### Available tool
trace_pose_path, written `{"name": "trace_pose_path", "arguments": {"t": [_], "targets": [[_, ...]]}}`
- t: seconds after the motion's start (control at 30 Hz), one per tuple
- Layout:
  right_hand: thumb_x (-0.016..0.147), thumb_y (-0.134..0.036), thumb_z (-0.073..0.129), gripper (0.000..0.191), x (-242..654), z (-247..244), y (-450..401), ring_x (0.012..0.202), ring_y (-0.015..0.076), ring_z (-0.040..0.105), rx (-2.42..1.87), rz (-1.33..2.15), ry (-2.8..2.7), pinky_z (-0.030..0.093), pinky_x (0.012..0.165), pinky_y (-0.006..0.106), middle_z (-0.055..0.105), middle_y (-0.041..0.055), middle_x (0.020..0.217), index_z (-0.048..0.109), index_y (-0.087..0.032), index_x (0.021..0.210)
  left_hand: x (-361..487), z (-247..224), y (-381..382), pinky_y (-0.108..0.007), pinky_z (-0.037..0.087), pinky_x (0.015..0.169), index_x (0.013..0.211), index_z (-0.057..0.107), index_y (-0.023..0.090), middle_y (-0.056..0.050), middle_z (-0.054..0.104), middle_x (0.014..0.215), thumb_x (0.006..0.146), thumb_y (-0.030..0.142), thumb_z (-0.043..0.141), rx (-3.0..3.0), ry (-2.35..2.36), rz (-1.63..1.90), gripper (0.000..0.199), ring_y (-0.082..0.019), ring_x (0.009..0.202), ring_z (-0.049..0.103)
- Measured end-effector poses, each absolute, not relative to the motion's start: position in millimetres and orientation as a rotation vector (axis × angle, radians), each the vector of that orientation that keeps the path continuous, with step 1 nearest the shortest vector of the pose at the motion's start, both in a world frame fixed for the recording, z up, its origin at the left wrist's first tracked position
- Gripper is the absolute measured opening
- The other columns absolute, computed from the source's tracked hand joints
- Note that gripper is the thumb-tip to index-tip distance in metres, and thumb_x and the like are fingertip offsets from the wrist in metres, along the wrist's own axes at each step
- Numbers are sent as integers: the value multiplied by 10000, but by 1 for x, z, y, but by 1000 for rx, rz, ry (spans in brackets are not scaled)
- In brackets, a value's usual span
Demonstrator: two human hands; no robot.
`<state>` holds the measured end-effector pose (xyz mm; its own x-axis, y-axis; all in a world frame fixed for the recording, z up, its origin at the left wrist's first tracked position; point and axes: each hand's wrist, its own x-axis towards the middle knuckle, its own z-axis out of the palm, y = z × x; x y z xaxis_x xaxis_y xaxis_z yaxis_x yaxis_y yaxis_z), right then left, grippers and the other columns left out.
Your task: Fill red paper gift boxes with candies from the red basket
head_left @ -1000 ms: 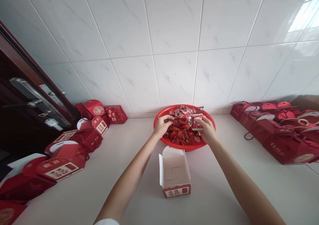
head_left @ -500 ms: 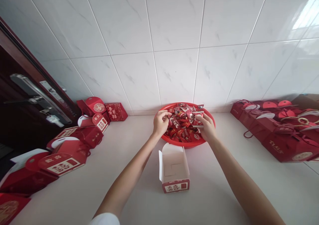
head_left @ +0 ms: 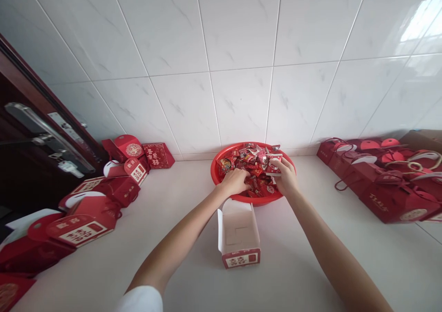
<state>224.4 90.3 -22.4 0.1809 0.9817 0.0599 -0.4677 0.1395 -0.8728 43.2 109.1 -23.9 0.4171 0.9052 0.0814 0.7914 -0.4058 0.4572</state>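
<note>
A red plastic basin (head_left: pixel 214 171) full of red-wrapped candies (head_left: pixel 253 158) stands against the wall. My left hand (head_left: pixel 235 182) is down among the candies at the basin's near left. Its fingers are curled, and what lies between them is hidden. At the basin's right side, my right hand (head_left: pixel 286 174) grips a red-and-white candy packet (head_left: pixel 274 164) between thumb and fingers. Just in front of the basin sits a small open cardboard box (head_left: pixel 240 231), white inside, with red printing on its front. Nothing lies inside it.
Several red gift boxes (head_left: pixel 83 224) form a row along the left, beside a dark door with a metal handle (head_left: pixel 41 132). More red boxes with cord handles (head_left: pixel 397 192) crowd the right. A tiled wall (head_left: pixel 241 105) closes off the back of the white surface.
My left hand has moved from the basin's left rim down and to the right, into the candies nearer the box. My right hand stays in place with the packet.
</note>
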Motion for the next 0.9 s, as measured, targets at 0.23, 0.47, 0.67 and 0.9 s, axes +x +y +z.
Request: {"name": "trace_pose_path", "arguments": {"t": [0.23, 0.47, 0.67, 0.9], "targets": [[569, -333, 820, 215, 224, -21, 90, 700, 201, 656, -815, 1228, -753, 525, 617, 315, 721, -8, 733, 721, -237, 735, 22, -9, 120, -307, 504, 689, 926, 797, 203, -29, 738, 747, 599, 248, 836, 2136, 1254, 503, 333, -236, 729, 690], [554, -347, 820, 222, 224, -20, 90, 701, 212, 656, -848, 1216, -766, 522, 586, 309, 727, -2, 738, 709, -241, 715, -15, 13, 135, -265, 454, 603, 905, 769, 164, 50, 598, 601, 530, 226, 803, 1915, 1266, 817, 382, -147, 596, 564], [552, -344, 812, 225, 224, -20, 90, 710, 218, 663, -849, 1221, -771, 524, 590, 313, 732, 0, 752, 709, -247, 726, -19, 13, 127, -263, 449, 600, 662, 737, 210, -3, 709, 711, 564, 180, 642, 2169, 1308, 582, 140, -165, 612, 582], [559, -343, 814, 231, 224, -20, 89, 716, 214, 669, -839, 1230, -772, 533, 608, 315, 735, -4, 761, 719, -246, 746, -8, -1, 125, -254, 374, 507, 569, 729, 256, 24, 638, 521, 557, 161, 592, 2237, 1250, 336, 167, -155, 491, 528]]}}
